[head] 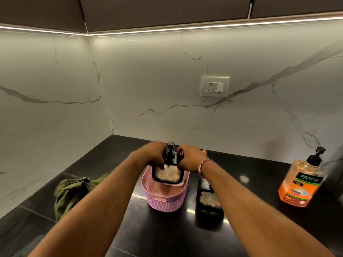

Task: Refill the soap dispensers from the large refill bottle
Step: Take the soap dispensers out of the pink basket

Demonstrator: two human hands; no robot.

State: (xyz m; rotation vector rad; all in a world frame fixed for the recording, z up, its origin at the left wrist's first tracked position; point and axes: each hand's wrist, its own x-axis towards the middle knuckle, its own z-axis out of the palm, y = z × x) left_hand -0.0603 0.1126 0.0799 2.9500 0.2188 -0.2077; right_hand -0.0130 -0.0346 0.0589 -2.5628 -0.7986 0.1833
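Marble-walled kitchen corner
Above the wall socket (215, 87) a light strip (204, 25) glows under dark cabinets (167, 12); below it, black countertop (167, 229), seemingly stone.

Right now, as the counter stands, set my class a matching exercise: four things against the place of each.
Things:
1 green cloth
2 orange refill bottle
3 pump dispenser
4 pink basket

Places:
a gripped by left hand and right hand
b far right, upright
c crumpled at the left
d mid-counter, just below the hands

Pairs: 1-c, 2-b, 3-a, 4-d.

Green cloth (70, 191), pink basket (163, 203), wall socket (215, 87)
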